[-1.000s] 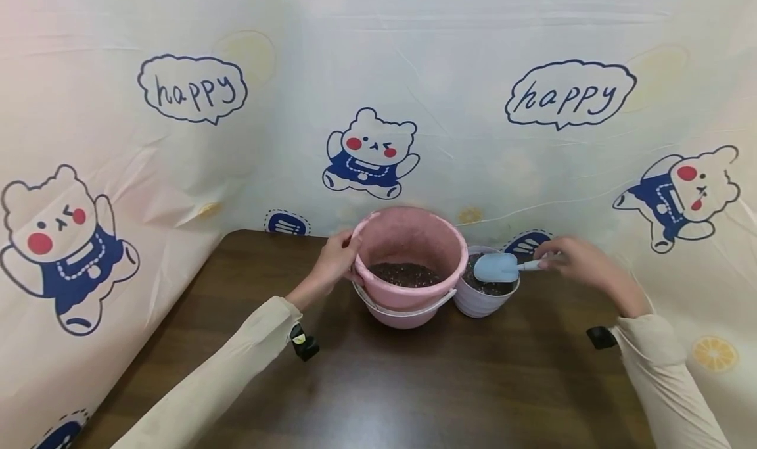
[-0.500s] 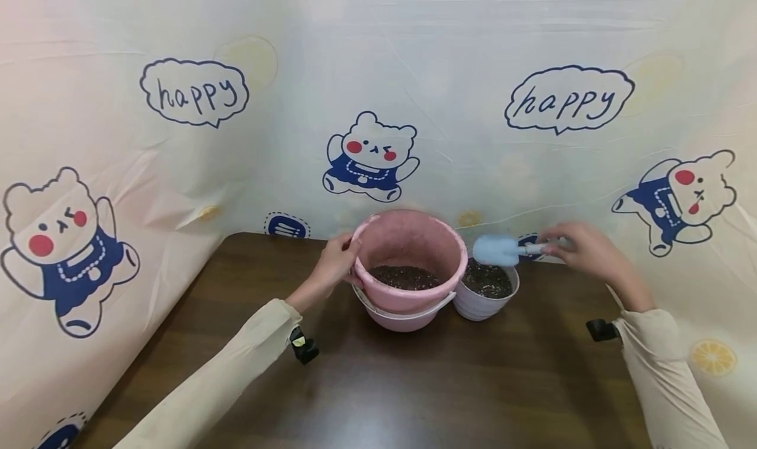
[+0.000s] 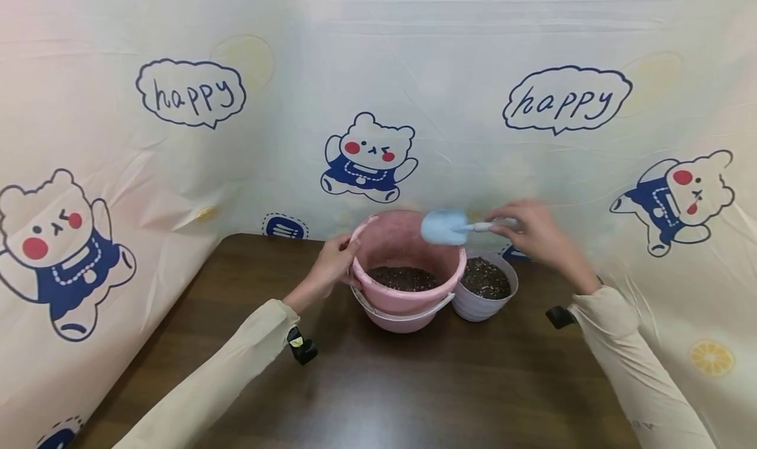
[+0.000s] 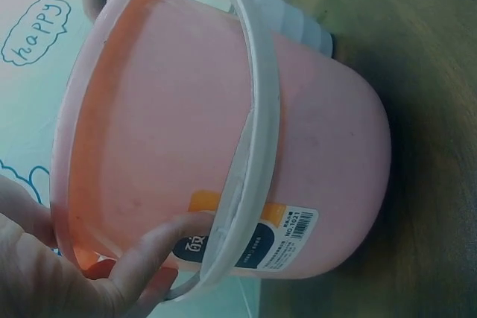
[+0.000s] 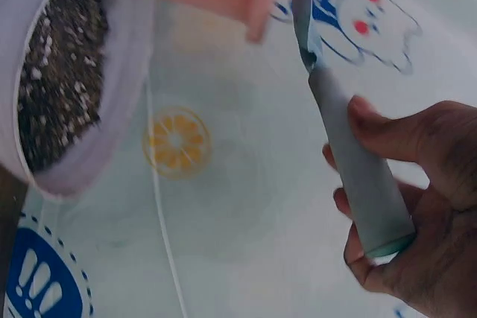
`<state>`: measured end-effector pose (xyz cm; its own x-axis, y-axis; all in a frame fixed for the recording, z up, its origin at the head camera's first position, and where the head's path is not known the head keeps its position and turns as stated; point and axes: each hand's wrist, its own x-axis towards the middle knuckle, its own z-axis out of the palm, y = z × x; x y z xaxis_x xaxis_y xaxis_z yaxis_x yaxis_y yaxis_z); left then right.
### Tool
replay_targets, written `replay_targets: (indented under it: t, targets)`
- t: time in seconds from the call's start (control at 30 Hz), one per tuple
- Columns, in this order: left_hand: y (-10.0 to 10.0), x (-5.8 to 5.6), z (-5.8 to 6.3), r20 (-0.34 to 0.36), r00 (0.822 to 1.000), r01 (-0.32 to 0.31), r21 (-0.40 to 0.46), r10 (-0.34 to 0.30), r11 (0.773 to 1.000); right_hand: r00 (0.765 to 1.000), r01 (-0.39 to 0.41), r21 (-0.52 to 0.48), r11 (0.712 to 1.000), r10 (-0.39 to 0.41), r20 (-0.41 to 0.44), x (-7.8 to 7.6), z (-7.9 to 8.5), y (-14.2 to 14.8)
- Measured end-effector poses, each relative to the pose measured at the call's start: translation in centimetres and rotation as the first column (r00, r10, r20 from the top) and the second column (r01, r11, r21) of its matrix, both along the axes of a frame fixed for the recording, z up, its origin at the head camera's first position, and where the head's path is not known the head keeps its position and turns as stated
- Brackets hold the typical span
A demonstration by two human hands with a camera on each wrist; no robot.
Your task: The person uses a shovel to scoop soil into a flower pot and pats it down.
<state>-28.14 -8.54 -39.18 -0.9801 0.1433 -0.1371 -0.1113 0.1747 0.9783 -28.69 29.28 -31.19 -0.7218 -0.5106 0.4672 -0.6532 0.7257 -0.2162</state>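
Observation:
A pink bucket with dark soil inside stands on the table, its white handle hanging down the front. My left hand grips the bucket's left rim, with the thumb outside near the handle in the left wrist view. My right hand holds a light blue trowel by its grey handle. The trowel's blade is over the bucket's right rear rim, and its underside faces the head camera. Right beside the bucket stands a whitish flowerpot, filled with dark, white-flecked soil.
A dark brown wooden table carries both containers near its back edge. Behind it hangs a pale cloth printed with bears and "happy" bubbles. Black wrist cameras sit at both sleeves.
My right hand has lifted the trowel out of the flowerpot and moved it left to above the bucket's rim. The left hand keeps its grip on the bucket.

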Motion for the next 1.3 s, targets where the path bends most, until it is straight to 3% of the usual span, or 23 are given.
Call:
replay_targets:
  t: [0.1, 0.3, 0.43, 0.63, 0.77, 1.0, 1.2, 1.3]
  targets:
    - [0.0, 0.2, 0.0, 0.008, 1.000, -0.002, 0.018, 0.001, 1.000, 0.999, -0.039, 0.064, 0.997, 0.040, -0.012, -0.5, -0.9, -1.7]
    - [0.1, 0.4, 0.1, 0.011, 1.000, -0.004, 0.017, 0.004, 1.000, 1.000, 0.019, 0.179, 0.984, -0.022, 0.014, -0.7, -1.6, -4.9]
    - [0.1, 0.3, 0.0, 0.001, 1.000, 0.003, 0.022, -0.003, 1.000, 1.000, 0.000, 0.272, 0.962, -0.006, 0.022, -1.0, -2.1, -6.8]
    - [0.1, 0.3, 0.1, -0.011, 1.000, -0.006, 0.026, 0.007, 1.000, 0.984, -0.108, 0.325, 0.939, 0.055, 0.167, -1.6, -3.4, -9.7]
    - [0.0, 0.3, 0.3, -0.015, 1.000, -0.002, 0.017, 0.002, 1.000, 0.975, -0.127, 0.326, 0.937, 0.057, 0.216, -2.2, -4.4, -10.8]
    - [-0.3, 0.3, 0.3, -0.009, 1.000, 0.019, -0.009, -0.019, 1.000, 0.949, -0.081, 0.315, 0.946, -0.023, 0.314, -2.5, -4.8, -11.0]
    - [-0.1, 0.0, 0.3, -0.029, 0.999, 0.032, 0.022, -0.032, 0.999, 0.975, -0.082, 0.209, 0.975, 0.034, 0.221, -2.6, -4.7, -9.9]
    - [-0.1, -0.2, 0.2, -0.038, 0.999, 0.035, 0.043, -0.033, 0.998, 0.982, -0.049, 0.135, 0.990, 0.023, 0.188, -2.3, -4.6, -9.1]
